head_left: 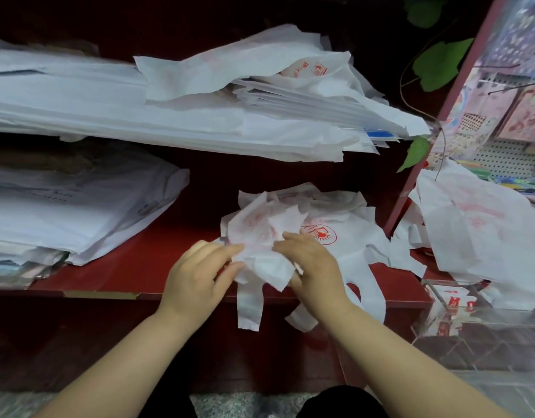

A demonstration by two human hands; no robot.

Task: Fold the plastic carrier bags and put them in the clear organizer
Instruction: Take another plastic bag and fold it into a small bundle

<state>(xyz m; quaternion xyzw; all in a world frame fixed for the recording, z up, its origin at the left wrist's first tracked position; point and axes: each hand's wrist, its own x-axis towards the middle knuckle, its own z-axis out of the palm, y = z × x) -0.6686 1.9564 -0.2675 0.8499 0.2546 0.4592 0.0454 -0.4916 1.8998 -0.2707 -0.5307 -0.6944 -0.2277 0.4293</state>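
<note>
A crumpled white carrier bag (261, 233) with red print lies on the red shelf (145, 267), on top of other flat white bags (350, 233). My left hand (197, 276) pinches the bag's left edge between thumb and fingers. My right hand (311, 263) lies on the bag's right side, fingers stretched over it, thumb tucked under a fold. The bag's handles (249, 303) hang over the shelf's front edge. The clear organizer (477, 315) stands at the lower right with red-printed folded bags inside.
Tall stacks of white bags (169, 116) fill the upper shelf, and another stack (64, 218) sits at the left of the red shelf. More loose bags (477, 230) lie at the right beyond a red post (411, 194). Green leaves (441, 61) hang above.
</note>
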